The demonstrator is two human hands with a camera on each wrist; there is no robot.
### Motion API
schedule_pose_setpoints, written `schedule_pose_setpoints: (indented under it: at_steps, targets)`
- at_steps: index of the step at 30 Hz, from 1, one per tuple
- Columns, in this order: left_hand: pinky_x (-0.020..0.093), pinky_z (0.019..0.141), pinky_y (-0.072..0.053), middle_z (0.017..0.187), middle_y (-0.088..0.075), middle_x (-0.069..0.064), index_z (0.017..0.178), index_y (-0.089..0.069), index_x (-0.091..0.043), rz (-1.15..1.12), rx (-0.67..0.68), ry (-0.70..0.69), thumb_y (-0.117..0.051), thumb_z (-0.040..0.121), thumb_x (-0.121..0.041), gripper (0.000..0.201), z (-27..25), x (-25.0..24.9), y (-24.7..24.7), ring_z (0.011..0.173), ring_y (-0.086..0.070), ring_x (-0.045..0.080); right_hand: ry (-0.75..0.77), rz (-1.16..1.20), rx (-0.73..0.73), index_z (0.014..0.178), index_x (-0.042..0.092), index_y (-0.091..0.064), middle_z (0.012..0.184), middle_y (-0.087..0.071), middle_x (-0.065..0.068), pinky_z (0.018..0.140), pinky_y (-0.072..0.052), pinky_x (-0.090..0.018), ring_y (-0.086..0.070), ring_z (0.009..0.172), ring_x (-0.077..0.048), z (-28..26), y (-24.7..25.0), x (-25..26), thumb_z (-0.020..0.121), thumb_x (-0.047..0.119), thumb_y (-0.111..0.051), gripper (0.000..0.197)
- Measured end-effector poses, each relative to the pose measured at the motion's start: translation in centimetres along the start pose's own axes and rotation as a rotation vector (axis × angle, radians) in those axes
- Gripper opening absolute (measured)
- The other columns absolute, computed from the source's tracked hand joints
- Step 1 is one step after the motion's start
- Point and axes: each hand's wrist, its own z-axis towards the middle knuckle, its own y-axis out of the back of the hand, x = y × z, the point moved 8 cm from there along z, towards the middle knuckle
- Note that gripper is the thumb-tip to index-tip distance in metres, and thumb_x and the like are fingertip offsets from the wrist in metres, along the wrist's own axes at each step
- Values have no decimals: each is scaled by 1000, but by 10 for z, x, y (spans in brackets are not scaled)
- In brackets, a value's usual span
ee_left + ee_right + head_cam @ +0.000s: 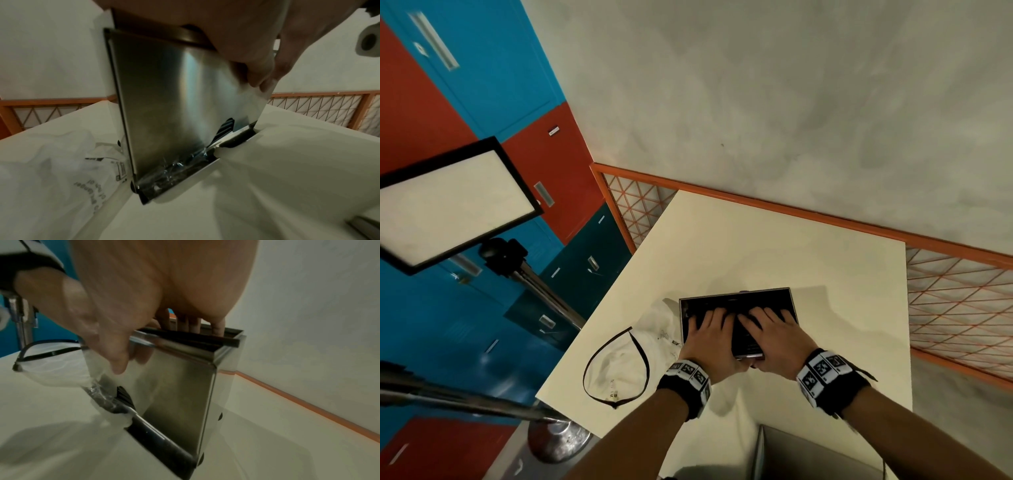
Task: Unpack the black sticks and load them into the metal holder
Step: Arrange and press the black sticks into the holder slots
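Pressing down into the open top of a shiny rectangular metal holder [736,294], standing upright on the cream surface [756,240] low in the middle of the head view. Laying the left hand [709,339] and the right hand [774,335] side by side over the top, fingers spread and fairly straight across the ends of the thin black sticks [726,305] packed inside, not wrapping round any single stick. Bracing one thumb from each side against the near steel wall, as the wrist views show. Showing a few ribbed black stick ends through a small cut-out low in that wall, so apparently reaching right down to the base. Leaving a crumpled clear plastic bag with a black rim [619,363] lying slack just left of the holder, touching its foot, with some crinkled clear film bunched against the holder's black base lip; not possible to tell whether any sticks are in that film. Judging from this: unpacking looking largely done, loading looking close to finished, with levelling and settling the bundle being the step in hand. Remaining, probably: evening out the stick tops, checking the bag and film for strays, lifting both hands away. Sitting clear of the work: a grey box [808,455] at the bottom edge.
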Motion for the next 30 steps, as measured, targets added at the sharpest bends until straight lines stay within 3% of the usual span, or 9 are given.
schedule_pose_setpoints:
  at_steps: [3, 6, 11, 15, 18, 20, 25, 28, 30]
  targets:
    - [49, 100, -40, 128, -49, -2, 131, -51, -21, -5, -62, -87, -53, 72, -71, 77, 1, -3, 8, 117, -49, 22, -28, 90, -17, 129, 22, -50, 121, -52, -3, 87, -48, -41, -55, 108, -25, -13, 1, -2, 67, 54, -65, 72]
    - [43, 88, -42, 114, -51, -5, 113, -54, -25, -16, -121, -179, -59, 78, -63, 52, -1, -6, 9, 105, -48, 20, -19, 108, 83, 135, 21, -44, 133, -42, -4, 100, -39, -42, -45, 122, -26, -21, -14, 5, 75, 51, -63, 71]
    - [40, 91, -40, 112, -57, -4, 113, -55, -20, -35, -5, -198, -52, 85, -55, 45, 3, -4, 0, 106, -52, 22, -20, 177, 114, 140, 15, -41, 142, -33, -5, 111, -30, -40, -35, 131, -25, -6, -14, 15, 80, 46, -62, 70]
    - [43, 98, -38, 123, -55, 0, 126, -53, -19, -16, 112, -103, -53, 85, -63, 60, 9, 1, -5, 117, -48, 23, -41, 273, 30, 140, 16, -45, 135, -42, -4, 104, -40, -38, -44, 123, -23, -1, -4, 0, 79, 51, -61, 73]
    - [48, 100, -37, 129, -49, 3, 132, -49, -20, 9, 156, -26, -54, 81, -69, 71, 12, 6, -9, 122, -42, 26, -47, 224, -71, 117, 21, -59, 115, -51, 1, 87, -47, -38, -52, 108, -21, -7, 5, -10, 77, 58, -54, 55]
    - [49, 99, -38, 129, -46, 2, 132, -48, -21, 10, 146, -7, -51, 79, -72, 74, 12, 6, -9, 121, -40, 25, -12, 184, -55, 107, 22, -59, 110, -53, 2, 82, -47, -39, -54, 104, -21, -12, 0, -7, 78, 57, -51, 47]
    - [40, 93, -42, 120, -48, -5, 124, -52, -25, -104, 24, -82, -57, 81, -64, 58, 4, 3, -2, 111, -47, 19, -16, 178, 106, 132, 20, -50, 130, -48, -1, 96, -41, -45, -44, 122, -23, -14, -21, -4, 85, 45, -54, 53]
    - [35, 93, -45, 115, -58, -4, 119, -55, -21, -230, 75, -80, -61, 86, -53, 45, -5, 0, -3, 106, -53, 17, -57, 196, 151, 139, 22, -43, 135, -44, 1, 101, -38, -44, -39, 128, -21, -11, -27, -5, 86, 44, -55, 58]
    - [36, 86, -51, 112, -63, -2, 114, -58, -19, -219, 102, -75, -59, 89, -51, 41, -10, -2, -8, 103, -60, 20, -77, 214, 177, 144, 23, -38, 139, -41, 2, 104, -37, -43, -37, 131, -20, -9, -30, -7, 87, 44, -56, 63]
